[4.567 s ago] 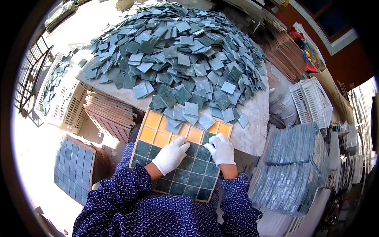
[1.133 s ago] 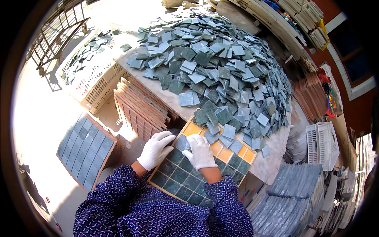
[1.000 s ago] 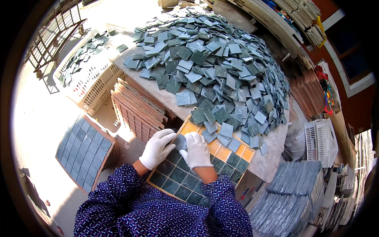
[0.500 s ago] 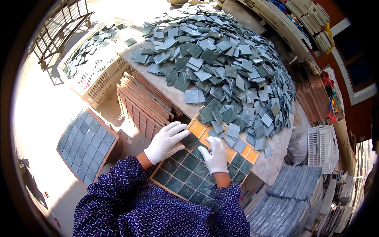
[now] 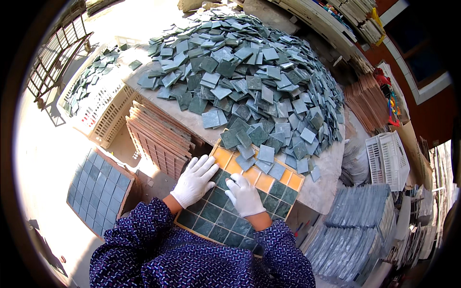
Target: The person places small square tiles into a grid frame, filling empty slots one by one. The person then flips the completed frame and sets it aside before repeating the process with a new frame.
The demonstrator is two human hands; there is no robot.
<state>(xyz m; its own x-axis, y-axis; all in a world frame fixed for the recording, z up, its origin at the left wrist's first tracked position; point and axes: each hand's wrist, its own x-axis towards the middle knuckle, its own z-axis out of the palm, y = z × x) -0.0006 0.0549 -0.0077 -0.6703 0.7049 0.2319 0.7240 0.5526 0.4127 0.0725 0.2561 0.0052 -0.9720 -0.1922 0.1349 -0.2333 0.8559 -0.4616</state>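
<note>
At six o'clock from a heap of grey-green tiles being carried by the bench, an orange gridded tray is being touched at ten o'clock by the left hand, which is being held flat, fingers outstretched, nothing visibly gripped. Over the tray's middle, the right hand is being held with fingers curled; whether anything is being gripped cannot be told. Its near rows are being filled by dark green squares; stacked brown trays are being seen at ten o'clock.

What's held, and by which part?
Left hand lies open over the left rim of the yellow tray, holding nothing visible. Right hand curls over tiles; whether it pinches one can't be told.
</note>
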